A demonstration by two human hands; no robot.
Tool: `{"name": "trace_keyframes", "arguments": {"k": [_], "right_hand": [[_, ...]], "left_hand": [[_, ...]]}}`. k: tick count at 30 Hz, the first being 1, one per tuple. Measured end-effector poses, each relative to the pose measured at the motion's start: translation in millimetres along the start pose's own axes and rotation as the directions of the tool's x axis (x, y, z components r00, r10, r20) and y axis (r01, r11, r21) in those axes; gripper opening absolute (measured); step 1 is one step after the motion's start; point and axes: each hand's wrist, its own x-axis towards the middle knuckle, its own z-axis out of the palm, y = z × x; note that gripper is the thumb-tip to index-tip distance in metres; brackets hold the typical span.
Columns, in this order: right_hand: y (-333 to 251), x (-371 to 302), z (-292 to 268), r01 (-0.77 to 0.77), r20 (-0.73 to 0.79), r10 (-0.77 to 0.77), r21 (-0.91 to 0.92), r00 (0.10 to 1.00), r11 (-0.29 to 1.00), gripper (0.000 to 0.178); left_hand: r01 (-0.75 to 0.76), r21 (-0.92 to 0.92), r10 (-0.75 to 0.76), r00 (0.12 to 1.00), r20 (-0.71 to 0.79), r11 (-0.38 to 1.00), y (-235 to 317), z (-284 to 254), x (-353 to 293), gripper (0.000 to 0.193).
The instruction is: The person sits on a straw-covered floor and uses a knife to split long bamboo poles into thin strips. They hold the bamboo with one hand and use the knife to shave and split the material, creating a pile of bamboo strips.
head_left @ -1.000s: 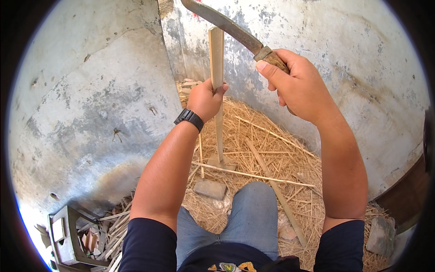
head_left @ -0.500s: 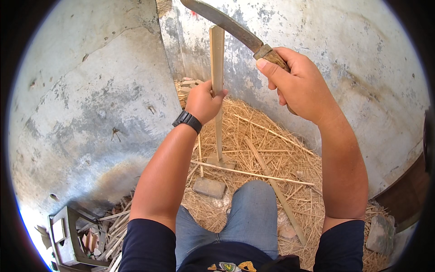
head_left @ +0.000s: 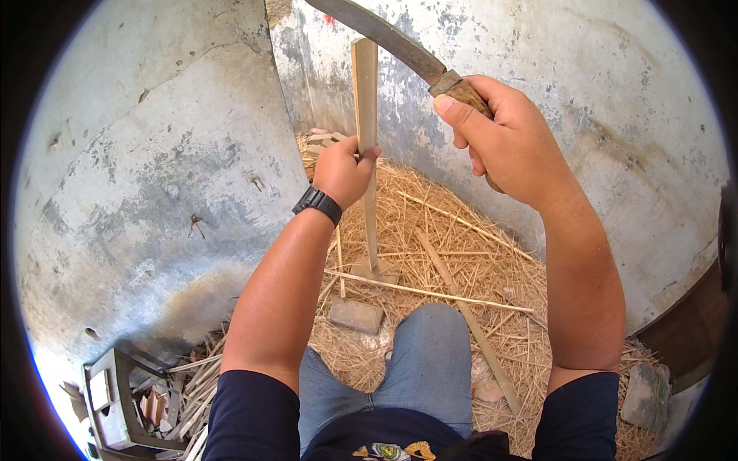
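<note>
My left hand (head_left: 344,170) is closed around a long, flat bamboo strip (head_left: 365,88) that stands upright. Its lower end rests on a small block (head_left: 376,270) on the floor. My right hand (head_left: 507,142) grips the wooden handle of a machete (head_left: 384,34), a dark, worn blade slanting up to the left. The blade passes close to the strip's top end; whether they touch I cannot tell. The blade's tip runs out at the upper edge of the view.
Straw-like shavings (head_left: 461,265) cover the floor, with a loose bamboo slat (head_left: 469,323) and a thin stick (head_left: 430,292) across them. A brick (head_left: 356,316) lies before my knees. Peeling walls (head_left: 177,177) meet ahead. At lower left, a frame (head_left: 115,399) sits beside wood scraps.
The bamboo strip's top and my left hand have shifted slightly left. The machete has moved a little up and to the left, still in my right hand.
</note>
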Motion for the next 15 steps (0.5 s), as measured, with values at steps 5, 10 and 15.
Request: {"name": "trace_keyframes", "arguments": {"k": [5, 10, 15], "right_hand": [[1.4, -0.2, 0.8, -0.017, 0.014, 0.017, -0.027, 1.000, 0.999, 0.037], [-0.8, -1.4, 0.5, -0.016, 0.008, 0.017, -0.035, 1.000, 0.999, 0.037], [-2.4, -2.5, 0.1, -0.010, 0.006, 0.010, -0.037, 1.000, 0.999, 0.037]], "left_hand": [[-0.003, 0.002, 0.003, 1.000, -0.001, 1.000, 1.7, 1.4, -0.9, 0.025], [-0.037, 0.016, 0.038, 0.999, -0.025, 0.999, -4.2, 5.2, -8.4, 0.024], [0.012, 0.023, -0.011, 0.999, -0.040, 1.000, -8.7, 7.7, -10.5, 0.022]]}}
